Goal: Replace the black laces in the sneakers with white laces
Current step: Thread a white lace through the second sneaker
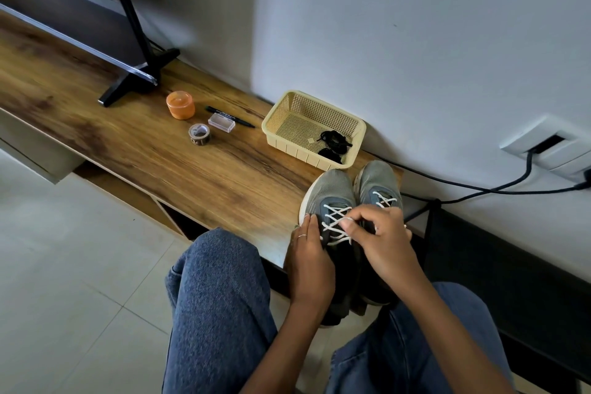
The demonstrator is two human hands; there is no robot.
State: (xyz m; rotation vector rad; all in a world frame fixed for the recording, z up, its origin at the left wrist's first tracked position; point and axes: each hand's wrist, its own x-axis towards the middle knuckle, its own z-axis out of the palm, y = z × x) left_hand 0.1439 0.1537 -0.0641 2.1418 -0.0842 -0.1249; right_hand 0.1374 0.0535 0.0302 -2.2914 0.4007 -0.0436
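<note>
1. I am seeing two grey sneakers sitting side by side at the near end of the wooden desk (198, 169), toes pointing toward the wall.
2. The left sneaker (331, 192) is carrying a white lace (335, 217) crisscrossed through its eyelets; the right sneaker (379, 179) is also showing white lacing.
3. My left hand (308, 253) is resting against the left sneaker's outer side, fingers lying straight along it.
4. My right hand (382, 233) is pinching the white lace above the left sneaker's tongue, fingers curled.
5. The black laces (334, 142) are lying bundled in the yellow basket (287, 118), which is standing just beyond the toes.
6. An orange jar (180, 104), a tape roll (199, 134), a clear box (221, 122) and a pen (230, 117) are sitting further left.
</note>
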